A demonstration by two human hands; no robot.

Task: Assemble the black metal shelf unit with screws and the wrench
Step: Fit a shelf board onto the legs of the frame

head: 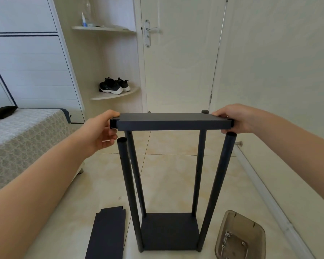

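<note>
A black metal shelf frame stands on the floor: a bottom shelf panel (pixel 169 231) with black upright poles (pixel 216 189) rising from its corners. At pole-top height I hold a second black shelf panel (pixel 173 121) level between the poles. My left hand (pixel 101 130) grips its left end, thumb on top and fingers curled beneath. My right hand (pixel 232 118) grips its right end the same way. A third black panel (pixel 107 234) lies flat on the floor at lower left. A translucent tray (pixel 240 236) at lower right holds small screws and a thin metal tool.
A bed (pixel 26 139) with a patterned cover stands at left. A closed door (pixel 178 53) is straight ahead, with corner shelves (pixel 116 95) carrying black sneakers to its left. A white wall and baseboard (pixel 269 200) run along the right. The floor is beige tile.
</note>
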